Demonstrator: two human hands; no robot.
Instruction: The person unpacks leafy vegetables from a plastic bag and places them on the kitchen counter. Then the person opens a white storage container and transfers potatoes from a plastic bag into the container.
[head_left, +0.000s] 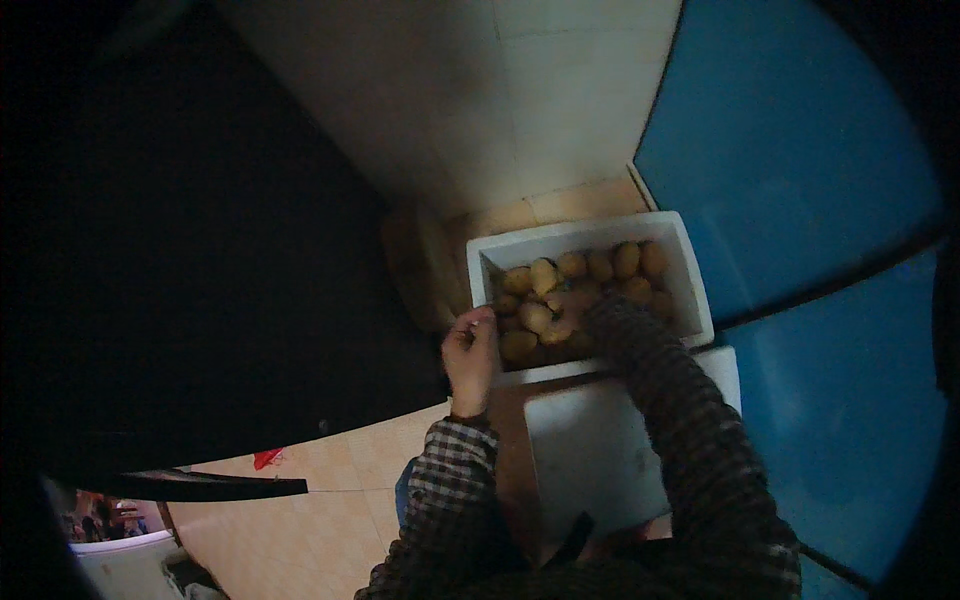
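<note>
A white foam box (577, 229) stands on the floor. Several yellow-brown, potato-like vegetables (627, 259) lie inside it. My right hand (574, 309) reaches down into the box, its fingers among the paler pieces near the middle. Blur and shadow hide whether those fingers hold the pale round piece (536, 316) or only touch it. At the box's left wall is my left hand (471, 360), fingers curled and thumb near the fingertips. Whether it grips the rim or pinches something small is unclear.
A white foam lid (592, 450) lies on the near side of the box, partly under my right forearm. Blue panels (795, 150) rise on the right, a pale tiled wall (570, 97) behind. A large dark surface (225, 300) fills the left. A red scrap (268, 457) lies on the tiled floor (337, 517).
</note>
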